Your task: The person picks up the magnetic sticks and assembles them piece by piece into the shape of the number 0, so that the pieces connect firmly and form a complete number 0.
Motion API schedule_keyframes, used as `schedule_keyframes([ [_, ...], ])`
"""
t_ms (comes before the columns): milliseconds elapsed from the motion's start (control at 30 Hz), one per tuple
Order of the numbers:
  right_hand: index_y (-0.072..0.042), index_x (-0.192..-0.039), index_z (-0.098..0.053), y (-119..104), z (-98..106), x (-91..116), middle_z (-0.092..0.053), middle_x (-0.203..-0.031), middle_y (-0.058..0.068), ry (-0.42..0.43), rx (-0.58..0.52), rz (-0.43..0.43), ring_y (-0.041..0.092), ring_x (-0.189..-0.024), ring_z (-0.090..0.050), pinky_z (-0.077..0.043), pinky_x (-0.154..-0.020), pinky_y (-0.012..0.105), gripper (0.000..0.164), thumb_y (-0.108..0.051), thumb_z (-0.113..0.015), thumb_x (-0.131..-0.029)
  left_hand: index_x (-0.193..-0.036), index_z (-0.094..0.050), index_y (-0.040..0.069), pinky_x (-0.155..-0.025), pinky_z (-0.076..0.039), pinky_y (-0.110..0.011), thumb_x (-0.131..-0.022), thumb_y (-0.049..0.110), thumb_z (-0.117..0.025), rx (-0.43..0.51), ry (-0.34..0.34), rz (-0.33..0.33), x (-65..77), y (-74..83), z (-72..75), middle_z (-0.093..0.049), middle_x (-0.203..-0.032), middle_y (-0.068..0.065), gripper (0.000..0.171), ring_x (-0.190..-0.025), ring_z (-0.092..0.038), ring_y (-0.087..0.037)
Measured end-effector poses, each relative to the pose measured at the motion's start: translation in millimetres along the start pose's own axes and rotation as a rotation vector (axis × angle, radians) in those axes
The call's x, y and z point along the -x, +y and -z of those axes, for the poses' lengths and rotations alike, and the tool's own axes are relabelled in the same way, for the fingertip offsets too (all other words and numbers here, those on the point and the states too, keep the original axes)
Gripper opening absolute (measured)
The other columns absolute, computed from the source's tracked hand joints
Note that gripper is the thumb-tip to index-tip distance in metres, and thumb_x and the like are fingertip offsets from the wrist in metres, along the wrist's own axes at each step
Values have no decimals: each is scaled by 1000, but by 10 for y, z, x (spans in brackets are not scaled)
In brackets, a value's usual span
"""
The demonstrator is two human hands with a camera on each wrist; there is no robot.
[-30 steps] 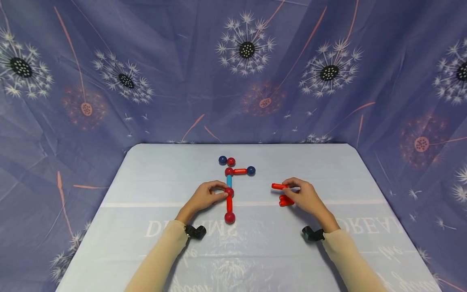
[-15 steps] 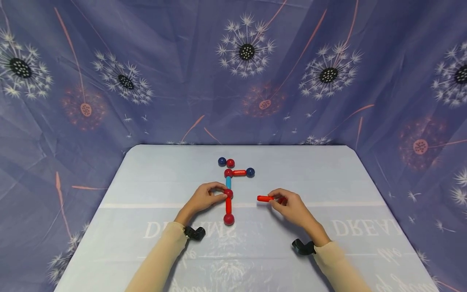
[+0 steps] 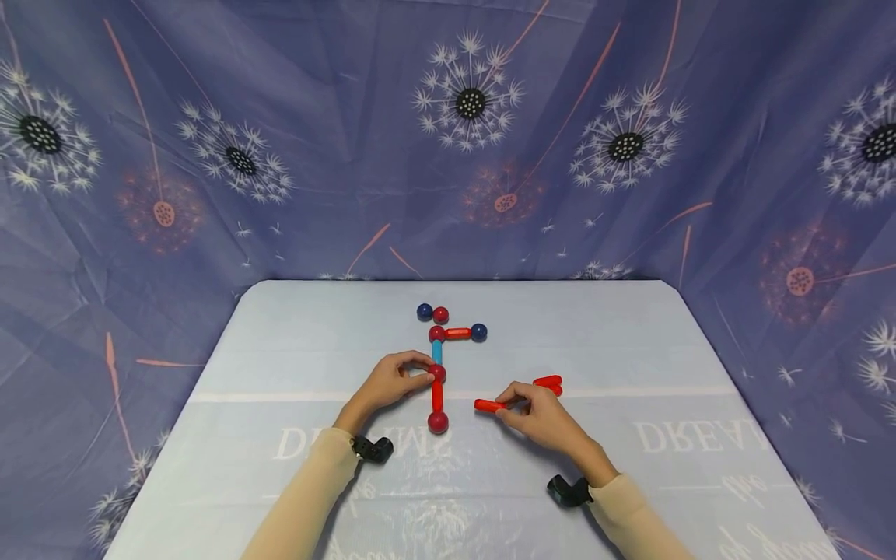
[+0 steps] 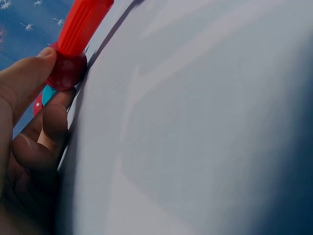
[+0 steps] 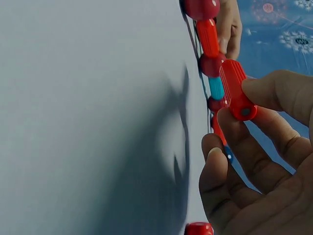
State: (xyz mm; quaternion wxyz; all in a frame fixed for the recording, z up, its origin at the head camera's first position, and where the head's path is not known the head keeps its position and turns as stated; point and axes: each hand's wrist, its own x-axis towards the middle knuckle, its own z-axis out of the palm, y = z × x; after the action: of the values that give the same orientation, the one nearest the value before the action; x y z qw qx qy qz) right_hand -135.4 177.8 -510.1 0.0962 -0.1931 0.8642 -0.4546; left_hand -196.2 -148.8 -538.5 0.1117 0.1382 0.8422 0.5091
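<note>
My left hand (image 3: 392, 381) pinches the middle red ball (image 4: 67, 71) of a chain of balls and rods on the table. From that ball a red rod (image 3: 437, 397) runs toward me to another red ball (image 3: 438, 422). A light blue rod (image 3: 437, 352) leads away to a far red ball (image 3: 437, 334), where a second red rod (image 3: 458, 334) reaches right to a dark blue ball (image 3: 479, 332). Right of the chain, my right hand (image 3: 542, 420) pinches a loose red rod (image 5: 238, 90) between thumb and fingers, its free end pointing left toward the chain.
A loose dark blue ball (image 3: 425, 312) and a red ball (image 3: 441, 315) sit side by side beyond the chain. Spare red rods (image 3: 549, 384) lie just behind my right hand. The white-covered table (image 3: 630, 327) ends at a patterned purple cloth (image 3: 350, 155).
My right hand has carried its red rod left and toward me, closer to the chain, uncovering the spare rods behind it. My left hand stays on the middle ball.
</note>
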Motion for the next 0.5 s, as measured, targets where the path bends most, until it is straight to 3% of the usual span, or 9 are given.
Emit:
schedule_keyframes([
  [200,-22,-99,-74,-30,-94,-2,-72,-93,-9,-8,8,6,8,-82,-62,-51,-71,23,11,-15,-77,-92,-121,-74,22,-54,-42,-23,-92,32,-79,-11,5,3,6,-11,-9,-75,-113,-1,31,-55,-50,-14],
  [500,-25,-99,-76,-14,-201,-24,-70,-91,-12,-52,14,-3,9,-78,-58,-50,-68,23,10,-18,-78,-92,-121,-74,23,-54,-43,-22,-93,32,-78,-19,-1,4,-3,-15,-8,-75,-114,0,30,-56,-50,-13],
])
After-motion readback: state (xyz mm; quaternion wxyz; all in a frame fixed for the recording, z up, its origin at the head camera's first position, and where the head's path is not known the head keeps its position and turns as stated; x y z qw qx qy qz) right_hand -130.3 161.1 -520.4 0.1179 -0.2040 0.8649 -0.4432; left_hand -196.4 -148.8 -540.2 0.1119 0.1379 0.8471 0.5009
